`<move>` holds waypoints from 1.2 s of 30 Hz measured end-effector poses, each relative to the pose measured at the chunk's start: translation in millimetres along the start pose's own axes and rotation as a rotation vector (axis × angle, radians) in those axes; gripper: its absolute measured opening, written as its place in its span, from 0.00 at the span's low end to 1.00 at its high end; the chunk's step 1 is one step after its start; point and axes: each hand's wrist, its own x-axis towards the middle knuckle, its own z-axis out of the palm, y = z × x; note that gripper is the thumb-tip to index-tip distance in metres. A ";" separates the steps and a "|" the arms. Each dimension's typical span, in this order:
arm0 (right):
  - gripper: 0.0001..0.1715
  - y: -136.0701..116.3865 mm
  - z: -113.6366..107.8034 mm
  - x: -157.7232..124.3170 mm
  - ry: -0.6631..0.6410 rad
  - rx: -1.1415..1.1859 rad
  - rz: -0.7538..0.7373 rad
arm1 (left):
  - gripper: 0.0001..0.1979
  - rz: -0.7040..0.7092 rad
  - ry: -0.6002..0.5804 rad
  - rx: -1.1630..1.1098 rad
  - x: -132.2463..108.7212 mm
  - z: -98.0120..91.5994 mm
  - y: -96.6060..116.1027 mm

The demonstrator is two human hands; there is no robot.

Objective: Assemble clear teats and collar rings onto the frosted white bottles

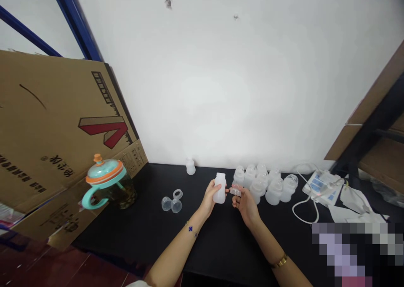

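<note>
My left hand (208, 196) is wrapped round a white baby bottle (220, 189) whose neck is uncovered, held upright over the black table. Just to its right, my right hand (246, 205) pinches a small clear bottle nipple (235, 190) between thumb and fingertips. The nipple is apart from the bottle. Behind my right hand stands a group of several capped baby bottles (274, 190). Left of my hands lie two clear domed caps (176, 205) and a white ring (177, 194). Another small bottle (190, 166) stands near the wall.
A teal and orange jug (105, 182) with dark contents stands at the table's left, before a large cardboard box (63, 131). White cables and a power strip (325, 188) lie at the right. The black table (151, 245) meets a white wall.
</note>
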 end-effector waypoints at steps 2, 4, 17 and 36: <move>0.17 -0.1 0.1 0.6 0.012 0.012 0.000 | 0.27 0.036 0.003 0.056 -1.0 0.2 0.6; 0.17 0.0 0.4 0.9 0.017 0.015 -0.003 | 0.28 0.061 0.007 0.093 -1.4 -0.1 0.9; 0.18 0.3 0.9 -0.6 -0.035 0.086 -0.007 | 0.29 0.146 -0.004 0.225 -7.0 10.4 -7.8; 0.19 1.1 -1.1 1.5 -0.021 0.089 0.018 | 0.33 0.113 -0.016 0.193 -6.2 10.0 -10.9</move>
